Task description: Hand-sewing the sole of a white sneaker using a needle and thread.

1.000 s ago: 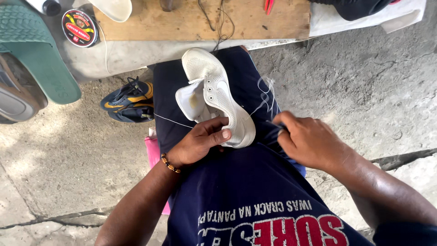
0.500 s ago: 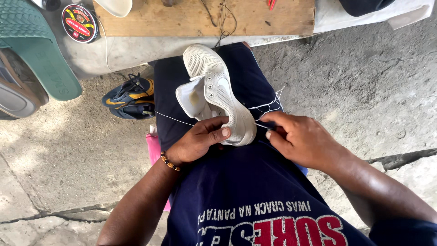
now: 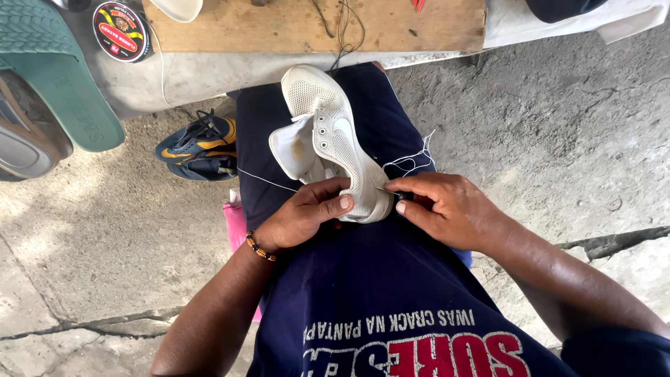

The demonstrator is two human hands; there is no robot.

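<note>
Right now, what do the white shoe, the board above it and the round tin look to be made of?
Shoe: white, probably synthetic mesh at the toe, judging by its dotted perforations, with smoother matte panels along the side. Board: bare, unfinished wood, showing tan grain and scuffs. Tin: likely metal with a glossy printed lid, though the sheen could be plastic.

The white low-cut sneaker [image 3: 328, 139] has a perforated mesh toe and smooth, matt synthetic side panels. The thin white thread [image 3: 408, 164] looks fibrous and frayed. The long pale wooden board [image 3: 279, 28] is bare and scuffed, the grey concrete floor [image 3: 558, 126] rough and cracked, and the round tin lid [image 3: 120, 29] glossy.
</note>
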